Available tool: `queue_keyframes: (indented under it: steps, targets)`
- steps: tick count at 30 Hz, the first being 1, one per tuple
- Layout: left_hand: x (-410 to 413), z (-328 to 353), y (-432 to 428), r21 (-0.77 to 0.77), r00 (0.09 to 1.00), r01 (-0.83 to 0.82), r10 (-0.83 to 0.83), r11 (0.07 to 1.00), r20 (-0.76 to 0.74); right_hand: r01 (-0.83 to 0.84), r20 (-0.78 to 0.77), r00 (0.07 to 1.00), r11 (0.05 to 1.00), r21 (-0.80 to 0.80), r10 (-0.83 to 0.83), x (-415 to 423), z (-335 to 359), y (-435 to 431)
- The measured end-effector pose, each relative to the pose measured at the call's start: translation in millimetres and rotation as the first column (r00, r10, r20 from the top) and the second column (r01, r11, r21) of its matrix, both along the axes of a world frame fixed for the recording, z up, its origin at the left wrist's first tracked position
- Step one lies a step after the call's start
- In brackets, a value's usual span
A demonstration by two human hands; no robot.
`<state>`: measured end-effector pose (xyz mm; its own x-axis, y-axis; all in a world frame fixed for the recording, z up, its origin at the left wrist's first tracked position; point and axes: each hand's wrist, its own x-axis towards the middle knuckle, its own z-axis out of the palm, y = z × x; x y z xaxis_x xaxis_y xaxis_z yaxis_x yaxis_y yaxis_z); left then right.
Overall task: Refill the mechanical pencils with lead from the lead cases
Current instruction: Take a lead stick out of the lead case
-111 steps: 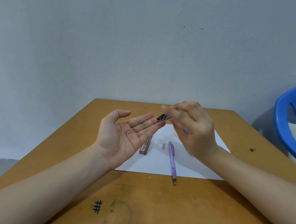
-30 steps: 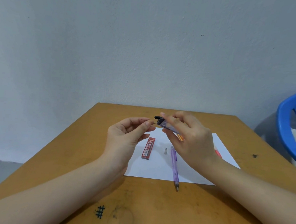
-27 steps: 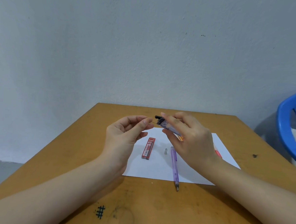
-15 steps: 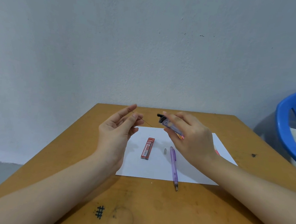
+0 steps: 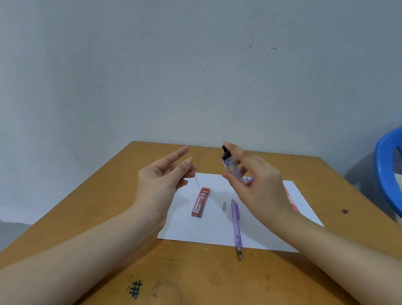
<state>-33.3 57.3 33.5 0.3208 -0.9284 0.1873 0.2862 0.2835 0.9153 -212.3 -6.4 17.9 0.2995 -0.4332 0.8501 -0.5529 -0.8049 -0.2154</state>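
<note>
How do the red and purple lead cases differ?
The red lead case lies flat on the paper, untouched; the purple lead case is held tilted in the right hand. The red lead case shows a printed 2B label; the purple lead case has a black cap at its upper end. Both are slim, flat boxes.

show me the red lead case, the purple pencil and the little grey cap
red lead case (image 5: 200,202): head view, middle of its printed face
purple pencil (image 5: 236,226): head view, middle of the barrel
little grey cap (image 5: 224,206): head view, centre of its body
</note>
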Motion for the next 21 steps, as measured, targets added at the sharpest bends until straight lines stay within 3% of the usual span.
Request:
queue_keyframes:
  steps: [4, 10, 16, 21]
  targets:
    - [1.2, -1.1, -0.5, 0.006, 0.998, -0.017, 0.017, 1.0, 0.057, -0.078, 0.135, 0.99, 0.971, 0.226, 0.049, 0.9, 4.2, 1.7]
    - [1.9, -1.8, -1.8, 0.018, 0.992, -0.043, 0.041, 0.999, 0.117, -0.219, 0.306, 0.947, 0.896, 0.386, 0.1, 2.1, 7.4, 2.7]
    - [1.4, -1.5, -2.5, 0.025, 0.989, -0.065, 0.061, 0.998, 0.137, -0.326, 0.403, 0.906, 0.824, 0.464, 0.131, 2.7, 10.9, 6.1]
    - [2.4, -2.1, -3.1, 0.021, 0.989, -0.063, 0.06, 0.998, 0.136, -0.315, 0.394, 0.911, 0.817, 0.483, 0.118, 4.4, 10.7, 8.3]
